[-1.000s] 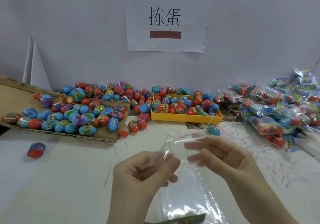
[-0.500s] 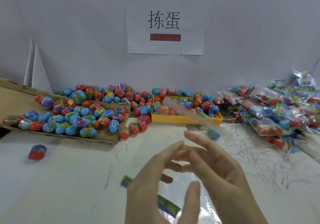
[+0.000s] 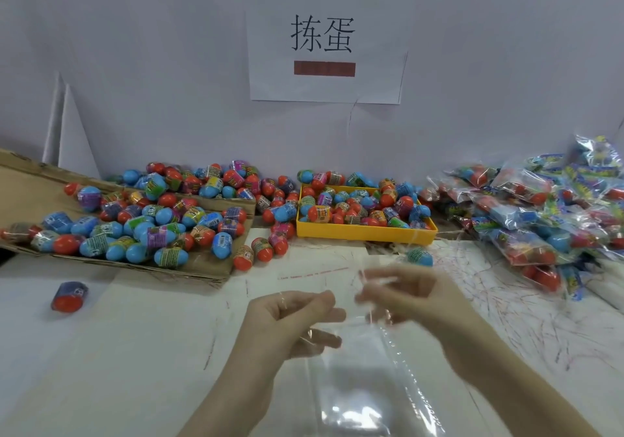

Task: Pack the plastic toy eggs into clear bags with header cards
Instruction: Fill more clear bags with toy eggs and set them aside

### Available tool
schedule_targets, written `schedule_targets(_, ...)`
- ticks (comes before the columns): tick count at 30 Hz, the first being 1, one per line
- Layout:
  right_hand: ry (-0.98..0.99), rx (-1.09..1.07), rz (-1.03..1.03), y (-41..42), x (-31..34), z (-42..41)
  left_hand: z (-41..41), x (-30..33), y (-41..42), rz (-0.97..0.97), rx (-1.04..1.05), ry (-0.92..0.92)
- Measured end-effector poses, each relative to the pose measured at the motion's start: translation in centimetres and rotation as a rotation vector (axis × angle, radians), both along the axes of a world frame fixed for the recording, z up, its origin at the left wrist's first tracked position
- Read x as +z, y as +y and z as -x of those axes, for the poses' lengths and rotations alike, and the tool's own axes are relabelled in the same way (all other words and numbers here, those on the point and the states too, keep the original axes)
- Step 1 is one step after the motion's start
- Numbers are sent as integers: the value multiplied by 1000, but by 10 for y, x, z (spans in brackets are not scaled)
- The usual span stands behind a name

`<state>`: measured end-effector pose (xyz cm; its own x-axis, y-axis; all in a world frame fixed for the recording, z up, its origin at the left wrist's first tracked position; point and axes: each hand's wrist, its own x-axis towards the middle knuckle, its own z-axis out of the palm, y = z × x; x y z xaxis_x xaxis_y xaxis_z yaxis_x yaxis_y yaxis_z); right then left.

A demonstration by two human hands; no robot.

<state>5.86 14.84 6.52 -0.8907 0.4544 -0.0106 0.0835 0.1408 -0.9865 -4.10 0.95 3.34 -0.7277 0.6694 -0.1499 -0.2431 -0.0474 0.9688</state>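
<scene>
A clear plastic bag hangs between a person's two hands above a white tabletop, its long axis running from the hands back toward the camera, its mouth at the far end where the fingers work and its closed end, glinting, nearest the viewer. The left hand pinches one lip of the mouth between thumb and curled fingers; the right hand, blurred, appears to hold the opposite lip, though its exact grip is hard to read. No egg is in the bag, and the step in hand looks to be spreading the mouth open. The nearest plastic toy egg, blue-ended, lies on the table just beyond the right hand, making that hand the likelier one to reach while the left keeps the bag. Beyond it a yellow tray brims with red-and-blue eggs, and more spill from a flattened cardboard box at far left, with one stray egg lying apart on that side. Filled bags with coloured header cards are heaped at right. A paper sign with printed characters is fixed to the wall behind.
</scene>
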Motion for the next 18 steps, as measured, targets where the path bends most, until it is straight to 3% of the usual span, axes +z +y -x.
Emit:
schedule_targets(4, 14, -393, -330, 79, -14, 54, 17, -20, 6, 53, 77, -174)
schedule_targets(6, -118, -527, -620, 121, -26, 82, 22, -27, 7, 45, 101, -245)
schedule_targets(9, -461, -527, -948, 160, -43, 108, 27, -32, 8, 17, 111, -293)
schedule_targets(11, -662, -504, -1005, 174, -50, 120, 29, -34, 8, 19, 105, -312)
schedule_targets(14, -786, -515, -876, 180, -48, 133, 29, -34, 8, 19, 77, -321)
schedule_targets(16, -798, -518, -882, 178, -44, 135, 29, -34, 7, 9, 62, -317)
schedule_targets(18, -673, -541, -979, 171, -39, 130, 28, -32, 6, -3, 57, -319)
